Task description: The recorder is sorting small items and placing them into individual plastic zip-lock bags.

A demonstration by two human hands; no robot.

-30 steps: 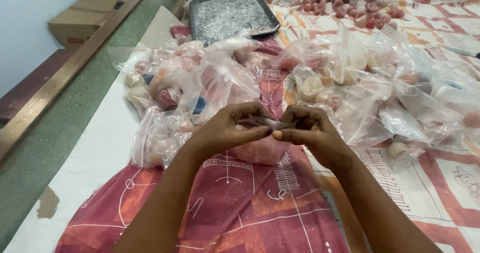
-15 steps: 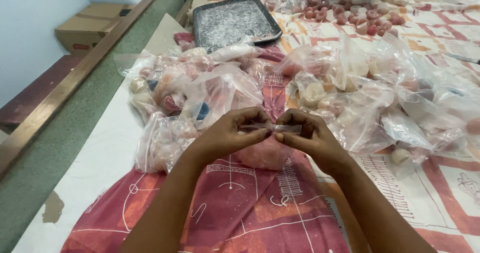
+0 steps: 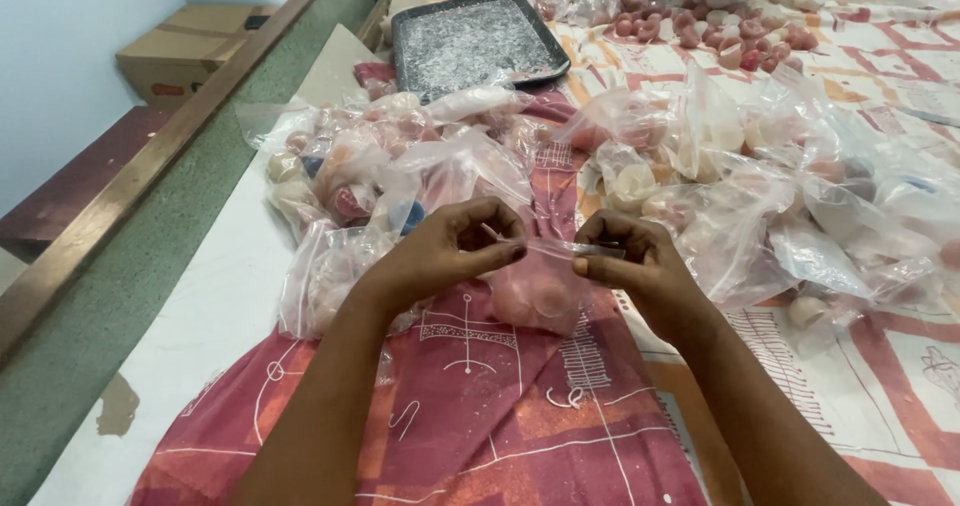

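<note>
Head view, largest items first. Surface [image 3: 200, 336]: white, edged on my left by a green strip and a wooden rail, covered over most of its width by a red and cream patterned cloth [image 3: 470, 416]. Heap of clear bags [image 3: 720, 196], each holding pale pink and cream rounded pieces, spreads across the middle and right of the cloth. Dark tray [image 3: 470, 41] of whitish shreds sits at the far end; loose pink pieces [image 3: 720, 36] lie just right of it. Cardboard box [image 3: 190, 56] stands beyond the rail, well apart from the work.

Small bag [image 3: 530, 291] of pink pieces hangs between my hands, its bottom resting on the cloth just in front of the heap. My left hand [image 3: 450, 251] pinches the left end of the bag's top strip; its fingers [image 3: 505, 251] are closed narrow on the plastic. My right hand [image 3: 635, 266] pinches the right end the same way, thumb pressed on the strip, which is drawn taut between the two grips.

Risk, as I judge it: the grips are at the ends only, so the middle of the strip could stay unsealed and pieces could spill. A hard sideways pull could tear the thin plastic. The crowded heap behind could be knocked over by my wrists.
</note>
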